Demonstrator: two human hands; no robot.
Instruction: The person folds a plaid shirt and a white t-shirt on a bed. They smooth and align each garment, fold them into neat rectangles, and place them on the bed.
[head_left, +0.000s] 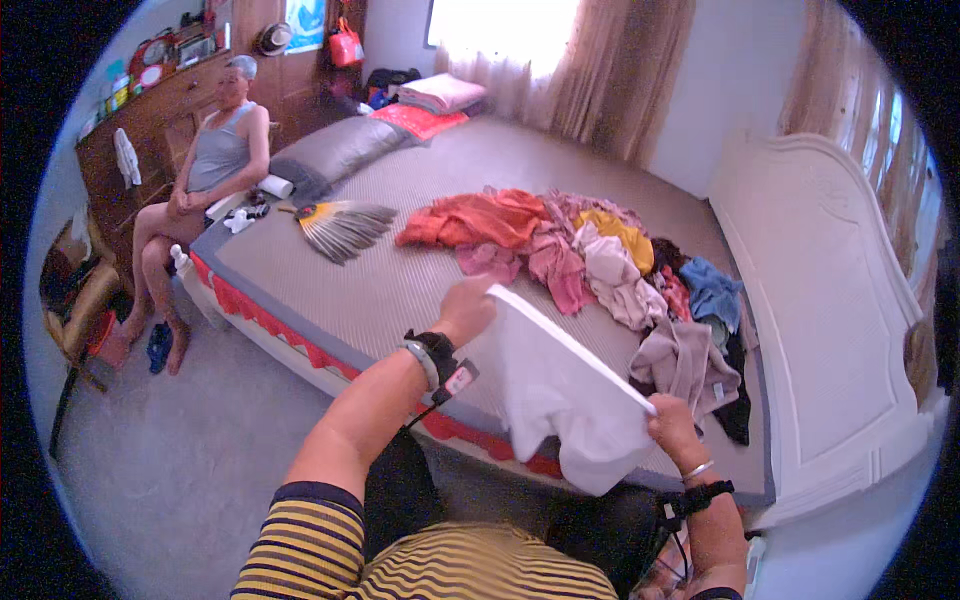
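Observation:
A white cloth garment (555, 382) is stretched between my two hands, its upper edge pulled straight and slanting down to the right. My left hand (469, 306) grips one end of that edge. At the other end, my right hand (673, 427) holds it in a closed fist. The lower part hangs loose over the near side of the bed, in folds. Just beyond it lies a heap of clothes: an orange-red garment (487, 217), pink pieces (556, 266), a yellow one (619, 238), a blue one (711, 289) and a beige garment (675, 364).
A feather fan (345, 225) rests on the bed mat (330, 307), near a grey pillow (337, 154). Folded bedding (442, 94) is stacked at the far corner. Another person (225, 150) sits at the bed's left edge. A white carved bed board (817, 300) rises on the right.

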